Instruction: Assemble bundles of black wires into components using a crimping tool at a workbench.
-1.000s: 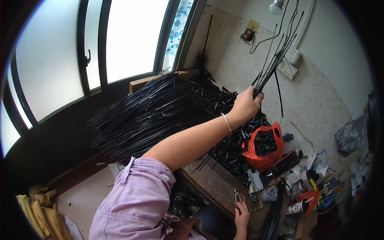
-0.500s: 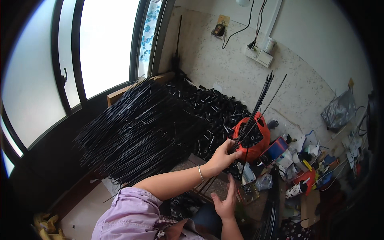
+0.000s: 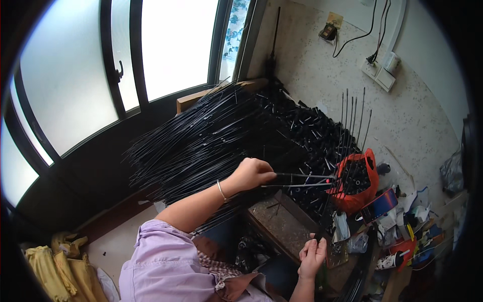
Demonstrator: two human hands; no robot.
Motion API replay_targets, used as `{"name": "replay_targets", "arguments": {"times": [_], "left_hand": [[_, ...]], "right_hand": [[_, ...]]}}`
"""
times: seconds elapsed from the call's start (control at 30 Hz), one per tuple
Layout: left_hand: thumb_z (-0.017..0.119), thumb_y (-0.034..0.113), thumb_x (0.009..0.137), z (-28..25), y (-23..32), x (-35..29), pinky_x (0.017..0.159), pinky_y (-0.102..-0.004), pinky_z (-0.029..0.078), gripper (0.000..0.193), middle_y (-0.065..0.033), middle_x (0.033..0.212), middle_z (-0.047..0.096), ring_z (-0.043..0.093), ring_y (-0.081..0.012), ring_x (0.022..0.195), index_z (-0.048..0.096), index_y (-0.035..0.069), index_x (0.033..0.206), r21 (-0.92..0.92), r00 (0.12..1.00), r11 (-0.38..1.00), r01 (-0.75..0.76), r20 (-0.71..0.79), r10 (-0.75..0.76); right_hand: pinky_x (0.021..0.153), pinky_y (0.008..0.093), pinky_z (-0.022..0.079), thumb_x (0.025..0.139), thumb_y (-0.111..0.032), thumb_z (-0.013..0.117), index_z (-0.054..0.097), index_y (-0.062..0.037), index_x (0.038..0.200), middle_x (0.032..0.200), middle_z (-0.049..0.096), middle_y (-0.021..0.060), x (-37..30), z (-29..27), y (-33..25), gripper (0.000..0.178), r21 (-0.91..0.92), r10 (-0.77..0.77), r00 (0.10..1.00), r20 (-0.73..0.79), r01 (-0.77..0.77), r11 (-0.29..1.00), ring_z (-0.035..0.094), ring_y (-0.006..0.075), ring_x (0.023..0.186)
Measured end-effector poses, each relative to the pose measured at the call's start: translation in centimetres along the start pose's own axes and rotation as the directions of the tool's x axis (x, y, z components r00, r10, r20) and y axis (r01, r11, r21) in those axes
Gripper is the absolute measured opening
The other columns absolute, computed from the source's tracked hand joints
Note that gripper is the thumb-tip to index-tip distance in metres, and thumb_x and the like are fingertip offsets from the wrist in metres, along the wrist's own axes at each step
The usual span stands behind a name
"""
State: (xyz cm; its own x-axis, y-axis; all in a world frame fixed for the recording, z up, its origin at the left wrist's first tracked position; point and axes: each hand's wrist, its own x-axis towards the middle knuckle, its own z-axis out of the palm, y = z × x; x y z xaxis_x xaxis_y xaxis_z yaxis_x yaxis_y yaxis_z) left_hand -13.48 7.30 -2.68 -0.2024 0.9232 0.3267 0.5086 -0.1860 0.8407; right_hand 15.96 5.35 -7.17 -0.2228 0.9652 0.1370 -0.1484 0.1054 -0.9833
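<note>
My left hand (image 3: 253, 173) is closed in a pinch on two thin grey rods (image 3: 304, 184) that look like umbrella ribs. They stretch right, toward a red dot beside several upright thin black rods (image 3: 350, 126). Those black rods fan out at the top and come together downward, toward my right hand (image 3: 312, 255). Its fingers are closed, with dark rod ends appearing at the fingertips. Just left of and behind my left hand lies a big heap of long black rods (image 3: 201, 146). Below the hands is a brown work board (image 3: 282, 226) scattered with bits.
Short black tube-like parts (image 3: 302, 126) are piled against the wall. A red plastic bag (image 3: 370, 189) holds more black parts. At right lie a dark blue box (image 3: 380, 205), a patterned cup (image 3: 390, 260) and clutter. Yellow cloth (image 3: 53, 272) lies at lower left, below the window (image 3: 176, 45).
My left hand has moved left and up, drawing two rods out sideways. My right hand, open before, has closed at the rods' lower ends. The upright rods have spread apart, and the view has shifted.
</note>
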Motion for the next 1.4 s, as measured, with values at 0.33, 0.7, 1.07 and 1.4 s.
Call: {"name": "replay_targets", "arguments": {"times": [0.33, 0.7, 1.07, 1.4], "left_hand": [[0.054, 0.017, 0.080, -10.6, -11.4, -1.6, 0.062, -0.0377, 0.048, 0.012, -0.0113, 0.077, 0.059, 0.058, -0.0291, 0.077, 0.056, 0.005, 0.078, 0.825, 0.951, 0.497, 0.269, -0.309, -0.002], [0.056, 0.013, 0.084, -10.4, 4.6, 5.3, 0.051, -0.0197, 0.038, 0.016, 0.0010, 0.068, 0.047, 0.042, -0.0061, 0.057, 0.057, 0.001, 0.095, -0.551, 0.959, 0.807, 0.211, -0.044, -0.281], [0.056, 0.005, 0.083, 13.0, 9.2, 1.9, 0.055, -0.0208, 0.040, 0.017, 0.0013, 0.078, 0.050, 0.048, -0.0077, 0.063, 0.046, 0.009, 0.097, -0.957, 0.935, 0.200, 0.208, 0.134, -0.330], [0.059, 0.015, 0.084, 16.6, 9.4, 0.1, 0.073, -0.0319, 0.049, 0.018, -0.0097, 0.087, 0.059, 0.060, -0.0190, 0.081, 0.050, 0.003, 0.094, -0.839, 0.856, 0.203, 0.505, 0.457, -0.241]], "right_hand": [[0.031, 0.0193, 0.027, 0.092, -0.019, 0.044, 0.043, -0.0024, 0.112, 0.062, 0.044, 0.0031, 1.8, 0.4, -5.2, 0.026, 0.264, -0.183, 0.957, 0.226, 0.121, 0.957, 0.031, 0.0058, 0.035], [0.036, 0.0163, 0.029, 0.090, -0.012, 0.045, 0.046, -0.0012, 0.113, 0.064, 0.045, 0.0005, 0.1, -1.9, -0.8, 0.025, 0.062, 0.078, 0.991, 0.105, -0.085, 0.994, 0.035, 0.0036, 0.040], [0.056, 0.0236, 0.047, 0.091, -0.011, 0.042, 0.037, -0.0041, 0.117, 0.109, 0.051, 0.0116, 0.6, 0.5, -1.3, 0.027, 0.112, -0.040, 0.992, 0.122, 0.026, 0.993, 0.060, 0.0147, 0.067], [0.060, 0.0213, 0.044, 0.090, -0.009, 0.045, 0.039, -0.0022, 0.115, 0.077, 0.054, 0.0041, 0.4, -1.3, 1.1, 0.026, 0.041, -0.049, 0.994, 0.094, 0.045, 0.998, 0.053, 0.0088, 0.062]]}}
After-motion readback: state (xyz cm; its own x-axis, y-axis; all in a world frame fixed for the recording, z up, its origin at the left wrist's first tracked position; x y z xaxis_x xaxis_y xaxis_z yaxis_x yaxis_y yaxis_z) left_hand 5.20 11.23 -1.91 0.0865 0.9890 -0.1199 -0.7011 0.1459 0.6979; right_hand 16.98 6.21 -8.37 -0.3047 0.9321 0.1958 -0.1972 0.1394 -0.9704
